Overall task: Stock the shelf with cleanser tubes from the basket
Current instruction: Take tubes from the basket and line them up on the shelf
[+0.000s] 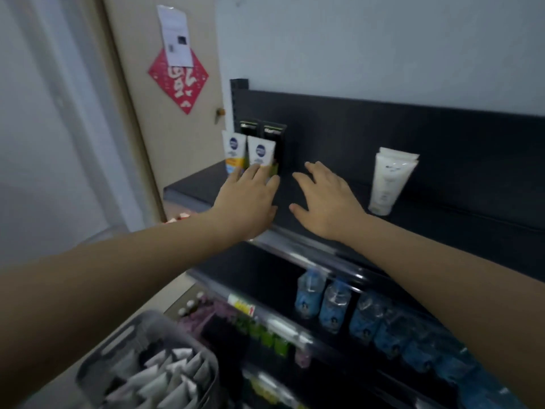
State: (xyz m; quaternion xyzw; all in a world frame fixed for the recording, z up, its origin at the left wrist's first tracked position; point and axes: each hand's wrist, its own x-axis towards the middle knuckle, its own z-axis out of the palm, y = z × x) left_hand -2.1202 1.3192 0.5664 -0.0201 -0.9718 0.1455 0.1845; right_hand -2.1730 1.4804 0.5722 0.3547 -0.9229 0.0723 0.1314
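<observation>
1. Head view, left side: my left hand (250, 196) reaches to the far left end of the top shelf (442, 231). Its fingers are straight and close together. The tips rest against the lower part of the front blue-logo tube (261, 153), and nothing is clamped in the hand.
2. Same view, middle: my right hand (324, 202) is just right of the left one, palm down over the shelf. Its fingers are straight and slightly spread, and it holds nothing. I cannot tell whether the palm touches the board.
3. Cleanser already up: a second blue-logo tube (234, 152) stands just left of the front one. Both are upright, with two black boxes (274, 134) right behind them. Well to the right, white tubes (386, 181) stand upright one behind another, near the back panel.
4. Supply: the grey basket (141, 320) sits near me at lower left. It is filled with packed tubes (171, 376) standing on end.
5. Surroundings: a lower shelf carries a row of water bottles (333, 305) with blue labels. On the far left is a door (182, 137) with a red diamond (178, 81) stuck on it.
</observation>
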